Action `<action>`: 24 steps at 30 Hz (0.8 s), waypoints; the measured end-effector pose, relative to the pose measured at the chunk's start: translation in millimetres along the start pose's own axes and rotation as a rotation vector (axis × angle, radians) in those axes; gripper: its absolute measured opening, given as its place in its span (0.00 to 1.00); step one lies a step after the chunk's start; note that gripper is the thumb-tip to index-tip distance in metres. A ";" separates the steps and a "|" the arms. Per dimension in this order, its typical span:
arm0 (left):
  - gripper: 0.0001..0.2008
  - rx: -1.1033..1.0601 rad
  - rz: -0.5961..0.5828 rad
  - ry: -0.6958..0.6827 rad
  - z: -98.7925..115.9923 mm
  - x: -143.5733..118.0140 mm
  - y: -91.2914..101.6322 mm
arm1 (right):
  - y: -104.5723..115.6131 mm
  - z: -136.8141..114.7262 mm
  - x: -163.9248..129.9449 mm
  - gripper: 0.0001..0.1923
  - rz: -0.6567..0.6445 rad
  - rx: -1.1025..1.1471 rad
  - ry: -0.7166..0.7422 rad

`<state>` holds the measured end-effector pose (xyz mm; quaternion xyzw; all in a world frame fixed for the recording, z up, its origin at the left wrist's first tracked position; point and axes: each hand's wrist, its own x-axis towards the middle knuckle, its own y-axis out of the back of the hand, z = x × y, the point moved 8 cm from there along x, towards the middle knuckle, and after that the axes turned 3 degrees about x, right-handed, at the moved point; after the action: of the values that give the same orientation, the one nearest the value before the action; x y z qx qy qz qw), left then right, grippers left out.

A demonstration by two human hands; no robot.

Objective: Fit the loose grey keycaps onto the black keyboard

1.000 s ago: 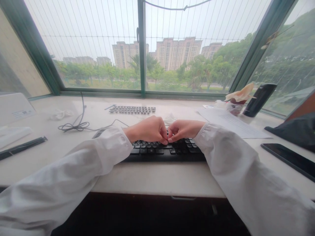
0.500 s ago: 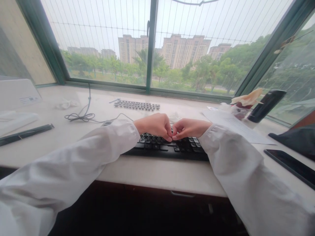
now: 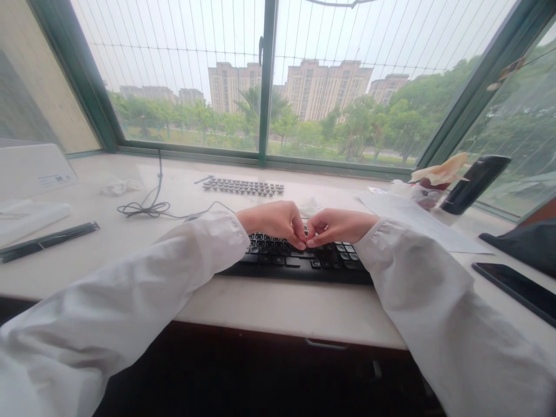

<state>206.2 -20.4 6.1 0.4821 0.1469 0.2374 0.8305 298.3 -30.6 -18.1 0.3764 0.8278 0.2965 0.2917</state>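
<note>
A black keyboard (image 3: 282, 263) lies near the front edge of a pale window-side counter (image 3: 278, 307). Both hands hover over its middle rows in white sleeves. My left hand (image 3: 273, 221) and my right hand (image 3: 336, 226) are curled, and their fingertips meet in a pinch on one small dark keycap (image 3: 305, 245) just above the keys. How they grip it is hidden by the fingers. Farther back, several loose grey keycaps (image 3: 243, 186) lie set out in neat rows.
The keyboard's coiled cable (image 3: 145, 208) runs off back left. A black strip (image 3: 47, 240) and a white box (image 3: 30, 171) sit at the left. At the right are a paper sheet (image 3: 417, 223), a black cylinder (image 3: 473, 182), a dark phone (image 3: 516, 286) and dark fabric (image 3: 525, 246).
The view has shifted slightly, so everything sits a little to the right. Both hands stay pinched together at the same spot over the keyboard, with only tiny finger motion.
</note>
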 end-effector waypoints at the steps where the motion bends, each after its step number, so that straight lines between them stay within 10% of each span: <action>1: 0.13 -0.006 -0.001 -0.007 0.5 -0.8 -0.2 | -0.1 -1.0 0.0 0.22 0.000 -0.009 0.005; 24: 0.17 -0.006 -0.012 -0.016 -1.9 -6.7 2.5 | 2.9 -2.8 -0.8 0.25 0.012 -0.100 0.027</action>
<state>199.0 -21.5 7.4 0.4806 0.1426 0.2290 0.8344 298.0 -30.4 -14.0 0.3621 0.8136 0.3444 0.2972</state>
